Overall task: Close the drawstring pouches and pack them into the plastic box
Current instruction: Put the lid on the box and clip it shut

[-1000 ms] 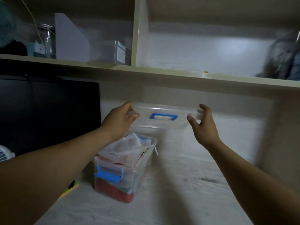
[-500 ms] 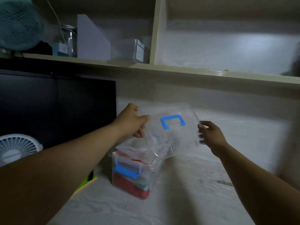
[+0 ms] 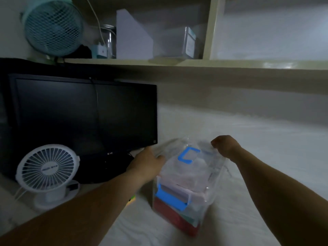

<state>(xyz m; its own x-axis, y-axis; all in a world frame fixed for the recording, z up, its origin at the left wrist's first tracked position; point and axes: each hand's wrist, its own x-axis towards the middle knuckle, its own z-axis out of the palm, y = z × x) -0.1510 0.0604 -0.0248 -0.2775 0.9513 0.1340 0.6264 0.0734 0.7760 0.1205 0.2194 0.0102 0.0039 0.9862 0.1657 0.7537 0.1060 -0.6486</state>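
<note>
In the head view, the plastic box (image 3: pixel 179 201) stands on the counter (image 3: pixel 275 148), near the black monitor (image 3: pixel 85 121). It is filled with the pouches (image 3: pixel 188 176), which reach its rim or a little above. The picture is too blurred to say if every drawstring is pulled. The clear lid (image 3: pixel 204 157) with the blue handle (image 3: pixel 188 155) is held over the box, tilted, with its near edge low over the contents. The left hand (image 3: pixel 148 161) grips the left edge of the lid with curled fingers, and the right hand (image 3: pixel 224 146) pinches the far right edge. The two hands are apart, one on each side.

I judge that the packing is nearly finished and only the lid remains to be seated. The risk is that the top pouches lie too high. Then the lid would sit crooked, a cord or a fold of cloth could be caught under the rim, and the blue latch (image 3: pixel 171 197) would not snap. Pressing hard on one side alone could also tip or slide the light box on the counter.
</note>
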